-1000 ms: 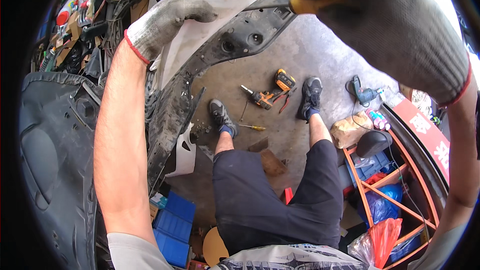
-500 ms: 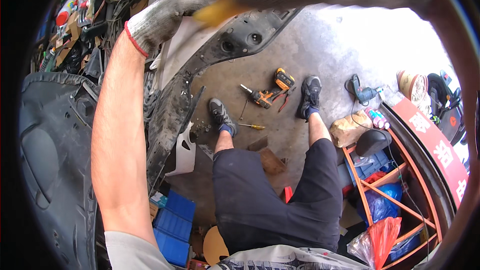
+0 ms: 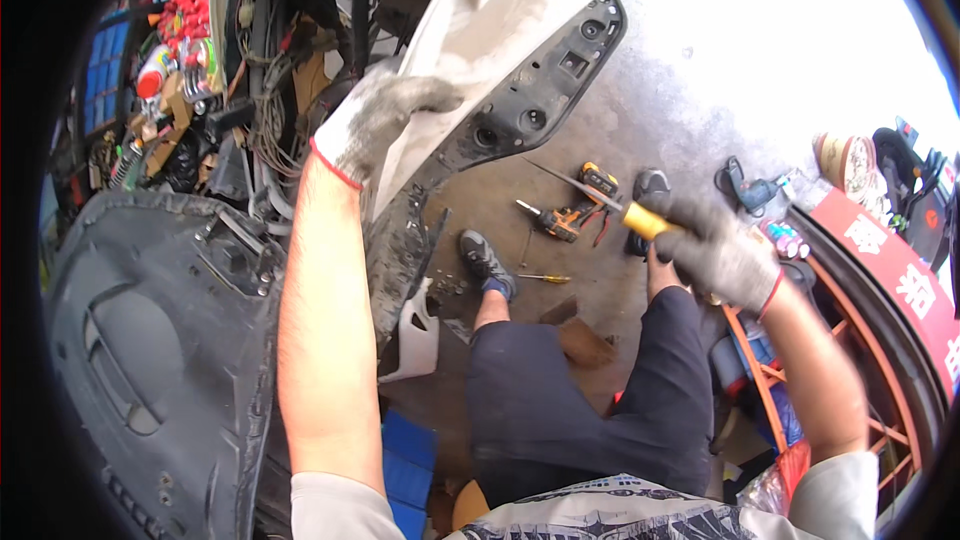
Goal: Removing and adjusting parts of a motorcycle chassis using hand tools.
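Note:
My left hand (image 3: 375, 130), in a grey-white work glove with a red cuff, has its fingers wrapped over the edge of a long, dirty white car body panel (image 3: 500, 35). A black plastic strip with round holes (image 3: 512, 135) runs along the panel's right side. Out to the right, my gloved right hand (image 3: 728, 258) grips a screwdriver (image 3: 645, 221) by its yellow handle. Its long thin shaft points up and left toward the black strip, apart from it.
On the floor lie an orange-black cordless power tool (image 3: 560, 223), red-handled pliers (image 3: 602, 230) and another screwdriver (image 3: 548, 278). A dark hood-like panel (image 3: 150, 330) stands at left, below loose cables (image 3: 268, 90). An orange metal frame (image 3: 755, 380) and a red sign (image 3: 890, 270) are at right.
My right hand has swung from above the panel down to the right, carrying the screwdriver clear of it. The left hand stays on the panel while the view has shifted.

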Demonstrator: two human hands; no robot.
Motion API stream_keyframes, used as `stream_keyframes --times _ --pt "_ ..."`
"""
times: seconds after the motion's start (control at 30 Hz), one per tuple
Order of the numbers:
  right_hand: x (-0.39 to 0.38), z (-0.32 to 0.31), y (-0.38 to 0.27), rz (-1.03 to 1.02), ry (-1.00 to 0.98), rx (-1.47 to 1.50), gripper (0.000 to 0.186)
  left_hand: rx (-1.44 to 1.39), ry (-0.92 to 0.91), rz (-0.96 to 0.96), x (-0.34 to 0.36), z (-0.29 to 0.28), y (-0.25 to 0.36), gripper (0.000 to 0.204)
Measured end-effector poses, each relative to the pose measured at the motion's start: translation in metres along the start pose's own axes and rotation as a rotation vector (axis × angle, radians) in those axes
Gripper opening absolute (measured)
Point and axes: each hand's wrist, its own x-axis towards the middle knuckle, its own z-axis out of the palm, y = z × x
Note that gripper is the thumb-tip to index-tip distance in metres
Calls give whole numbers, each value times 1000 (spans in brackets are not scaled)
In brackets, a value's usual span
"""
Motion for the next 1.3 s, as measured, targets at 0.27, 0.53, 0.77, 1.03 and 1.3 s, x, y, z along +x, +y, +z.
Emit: stream_keyframes --times 0.27,0.53,0.77,1.03,1.3 --pt "-8 109 32 -200 -155 1281 39 -260 107 -488 4 11 40 36" --pt "-11 153 -38 -100 -121 1481 49 -339 196 -414 -2 6 25 35" --pt "2 179 -89 -173 -18 1658 49 -326 54 -416 -5 -9 11 29" --pt "38 234 -129 -147 102 1722 47 -358 -84 -592 13 -8 36 30" --pt "65 237 -124 -240 228 1464 43 -228 -168 -706 20 -27 28 28"
